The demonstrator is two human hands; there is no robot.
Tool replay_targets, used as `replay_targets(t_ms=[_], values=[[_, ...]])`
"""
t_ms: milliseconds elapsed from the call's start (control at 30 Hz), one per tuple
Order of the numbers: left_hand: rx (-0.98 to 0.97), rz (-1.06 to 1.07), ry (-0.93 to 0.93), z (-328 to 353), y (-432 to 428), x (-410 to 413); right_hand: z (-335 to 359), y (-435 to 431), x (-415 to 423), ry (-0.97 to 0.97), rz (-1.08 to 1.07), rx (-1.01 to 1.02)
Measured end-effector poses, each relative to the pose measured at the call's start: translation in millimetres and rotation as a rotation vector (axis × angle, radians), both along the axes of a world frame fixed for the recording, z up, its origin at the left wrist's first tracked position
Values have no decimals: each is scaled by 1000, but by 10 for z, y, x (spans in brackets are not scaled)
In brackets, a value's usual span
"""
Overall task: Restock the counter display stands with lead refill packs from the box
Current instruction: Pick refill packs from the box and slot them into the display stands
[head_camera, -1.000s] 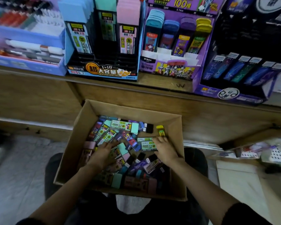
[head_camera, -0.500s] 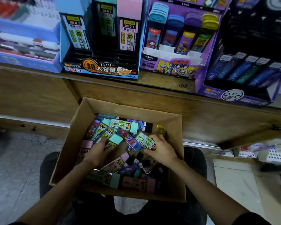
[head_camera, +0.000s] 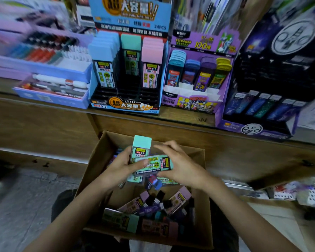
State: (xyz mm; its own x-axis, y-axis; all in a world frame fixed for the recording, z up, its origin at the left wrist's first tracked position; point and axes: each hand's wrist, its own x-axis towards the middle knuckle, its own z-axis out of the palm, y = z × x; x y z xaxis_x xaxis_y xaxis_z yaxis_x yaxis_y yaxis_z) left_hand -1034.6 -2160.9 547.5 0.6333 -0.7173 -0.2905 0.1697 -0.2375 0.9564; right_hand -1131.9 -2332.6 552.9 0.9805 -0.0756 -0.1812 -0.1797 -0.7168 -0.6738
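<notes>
A cardboard box [head_camera: 91, 171] sits on my lap, holding several lead refill packs [head_camera: 149, 206] in pink, green and purple. Above the box my left hand [head_camera: 122, 166] grips an upright mint-green pack [head_camera: 141, 144]. My right hand [head_camera: 182, 166] holds a second mint-green pack [head_camera: 154, 163] lying sideways across the first one. On the counter stands the blue display stand [head_camera: 127, 104], with blue, green and pink packs in three columns. The green column [head_camera: 131, 57] shows fewer packs than its neighbours.
A purple display stand [head_camera: 193, 102] with rounded refill cases stands right of the blue one. A dark stand [head_camera: 258, 128] with blue tubes sits further right. A lilac tray of pens [head_camera: 51, 99] is on the left. The wooden counter edge [head_camera: 171, 120] runs above the box.
Both hands have risen out of the pile, each with a mint-green pack, and come together above the box. My view has tilted up toward the display stands.
</notes>
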Motion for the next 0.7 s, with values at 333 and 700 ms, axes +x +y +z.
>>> replay_targets(t_ms=[333, 700], values=[[-269, 167, -138, 369, 92, 188, 576, 42, 155, -171, -530, 830], [-366, 293, -100, 726, 293, 500, 1522, 97, 791, -516, -442, 696]])
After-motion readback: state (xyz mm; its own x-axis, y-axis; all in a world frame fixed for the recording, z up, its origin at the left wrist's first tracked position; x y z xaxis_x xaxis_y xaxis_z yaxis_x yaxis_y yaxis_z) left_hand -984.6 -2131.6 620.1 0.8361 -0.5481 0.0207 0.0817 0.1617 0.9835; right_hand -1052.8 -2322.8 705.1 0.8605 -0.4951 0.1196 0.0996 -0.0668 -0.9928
